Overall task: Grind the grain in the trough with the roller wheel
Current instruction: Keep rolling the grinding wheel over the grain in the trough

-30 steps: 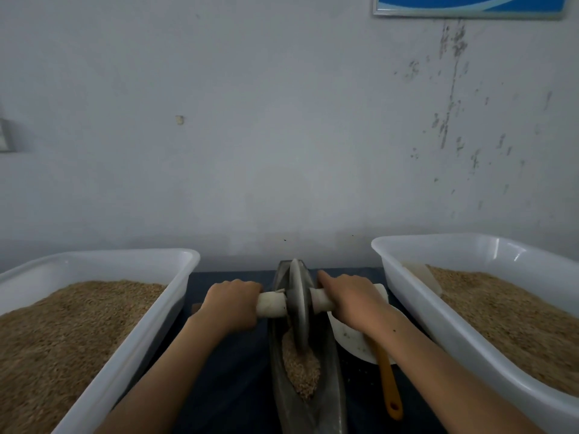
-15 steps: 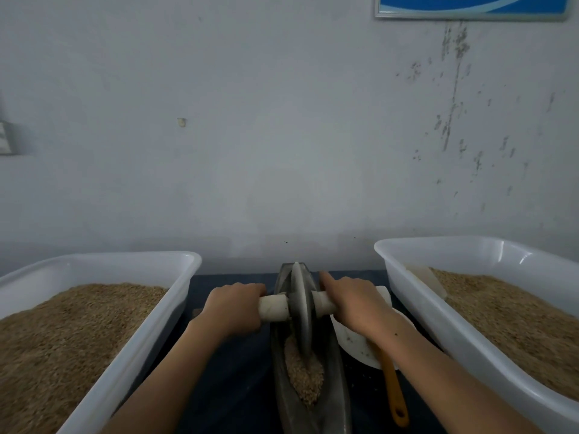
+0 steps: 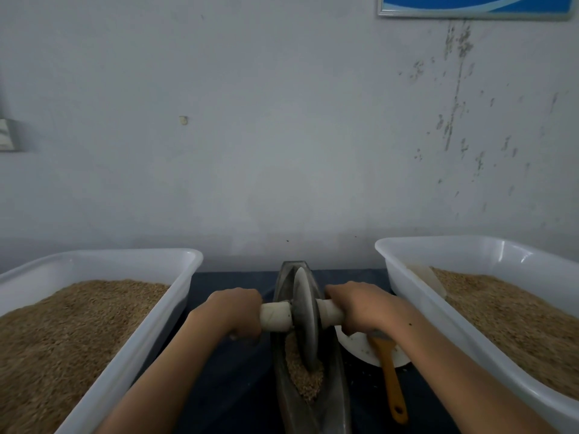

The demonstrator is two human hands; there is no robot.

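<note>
A dark boat-shaped trough [image 3: 340, 399] lies lengthwise at the centre of the dark table, with brown grain [image 3: 302, 379] piled in its channel. A grey metal roller wheel [image 3: 305, 317] stands upright in the trough, its lower edge sunk in the grain. A pale axle handle [image 3: 275, 316] sticks out on both sides of the wheel. My left hand [image 3: 233, 313] grips the left end of the handle and my right hand [image 3: 360, 308] grips the right end.
A white plastic tub [image 3: 150, 336] of grain stands on the left and another white tub [image 3: 407, 277] of grain on the right. A white plate [image 3: 360, 347] and an orange-handled brush [image 3: 391, 386] lie just right of the trough. A stained wall rises behind.
Both hands have drawn the wheel back toward me along the trough; it now sits deeper in the grain pile.
</note>
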